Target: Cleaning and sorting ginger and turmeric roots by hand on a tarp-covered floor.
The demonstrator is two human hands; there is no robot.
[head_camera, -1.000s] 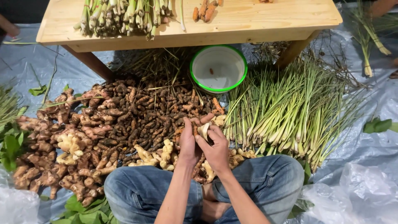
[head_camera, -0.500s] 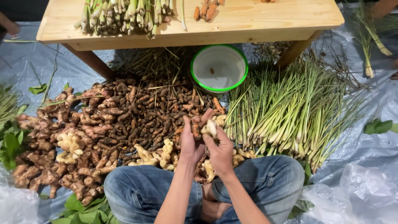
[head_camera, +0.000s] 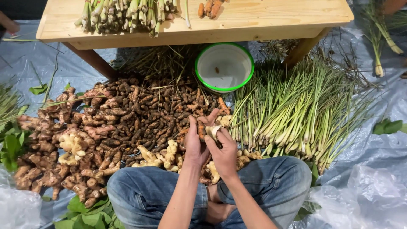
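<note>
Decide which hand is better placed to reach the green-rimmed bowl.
Probably the right hand, holding a pale root piece: the bowl lies ahead on its side. The left hand grips an orange root.

My bare left hand (head_camera: 196, 144) and bare right hand (head_camera: 224, 150) meet in front of my crossed legs. Both forearms reach forward, fingers curled inward, thumbs up.
</note>
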